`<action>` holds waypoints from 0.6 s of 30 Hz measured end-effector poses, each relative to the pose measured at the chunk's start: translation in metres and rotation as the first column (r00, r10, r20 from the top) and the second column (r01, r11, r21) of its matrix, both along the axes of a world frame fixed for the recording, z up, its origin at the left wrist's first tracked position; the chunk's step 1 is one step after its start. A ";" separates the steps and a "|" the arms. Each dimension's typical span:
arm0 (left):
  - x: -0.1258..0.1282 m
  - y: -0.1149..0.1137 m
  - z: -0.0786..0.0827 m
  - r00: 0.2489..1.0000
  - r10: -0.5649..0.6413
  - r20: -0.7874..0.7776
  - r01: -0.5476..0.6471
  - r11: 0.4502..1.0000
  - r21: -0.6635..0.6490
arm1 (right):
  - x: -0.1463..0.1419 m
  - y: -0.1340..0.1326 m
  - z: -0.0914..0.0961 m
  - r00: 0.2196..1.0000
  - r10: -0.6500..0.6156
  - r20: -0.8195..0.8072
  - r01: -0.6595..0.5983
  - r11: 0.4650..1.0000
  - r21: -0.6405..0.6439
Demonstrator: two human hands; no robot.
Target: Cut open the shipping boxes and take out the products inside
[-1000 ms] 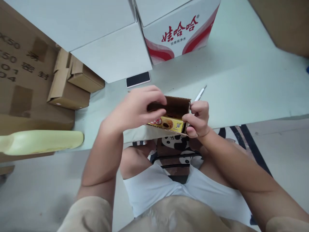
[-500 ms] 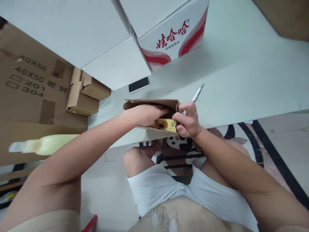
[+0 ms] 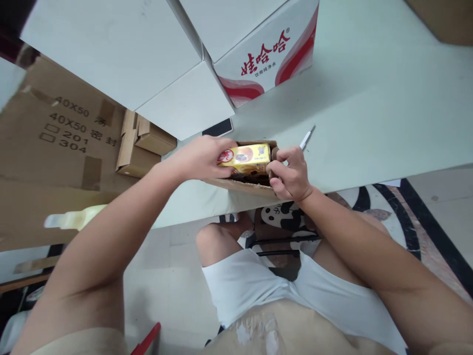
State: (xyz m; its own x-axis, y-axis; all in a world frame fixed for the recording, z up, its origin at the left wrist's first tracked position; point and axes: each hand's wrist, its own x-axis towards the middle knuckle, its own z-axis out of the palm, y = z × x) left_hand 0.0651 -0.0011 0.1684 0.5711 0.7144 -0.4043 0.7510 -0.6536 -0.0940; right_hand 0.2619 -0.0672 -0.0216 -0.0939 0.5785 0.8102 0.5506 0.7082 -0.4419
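Note:
My left hand [image 3: 207,157] is closed round the left end of a small yellow printed box [image 3: 254,154], fingers on its near side. The yellow box sits partly raised in the opening of a brown cardboard box [image 3: 247,188] at the table's near edge. With its fingers curled, my right hand [image 3: 291,173] grips the right end of the cardboard box. Just past the right knuckles a slim white pen-like tool [image 3: 308,138] with a dark tip points away; I cannot tell whether it is held or lies on the table.
A phone [image 3: 219,128] lies behind the cardboard box, beside stacked white cartons [image 3: 185,101] and a red-and-white carton [image 3: 266,61]. Small brown boxes [image 3: 142,148] and a large brown carton [image 3: 70,162] stand left. A pale yellow bottle [image 3: 74,218] is partly behind my left arm.
The yellow box has come up higher in the cardboard box, and my left hand has drawn back leftward onto its end. My right hand keeps its grip. The view has shifted slightly.

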 end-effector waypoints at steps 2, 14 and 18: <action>-0.015 -0.001 0.017 0.989 0.075 0.130 -0.078 0.997 0.020 | 0.001 0.000 0.000 1.000 -0.022 0.005 0.022 0.999 -0.031; -0.076 -0.014 0.064 0.508 -0.087 0.857 -0.378 0.872 0.312 | -0.012 0.010 -0.002 0.967 -0.242 0.075 0.240 0.970 0.034; -0.080 -0.034 0.075 0.527 0.094 0.845 -0.277 0.958 0.067 | -0.013 0.016 -0.005 0.975 -0.207 0.075 0.214 0.973 -0.091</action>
State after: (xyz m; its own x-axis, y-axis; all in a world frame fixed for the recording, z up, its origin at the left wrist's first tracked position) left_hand -0.0147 -0.0355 0.2430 0.4277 0.8472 0.3151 0.6527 -0.5306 0.5407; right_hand 0.2493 -0.0510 -0.0262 -0.0120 0.6670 0.7450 0.7123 0.5286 -0.4617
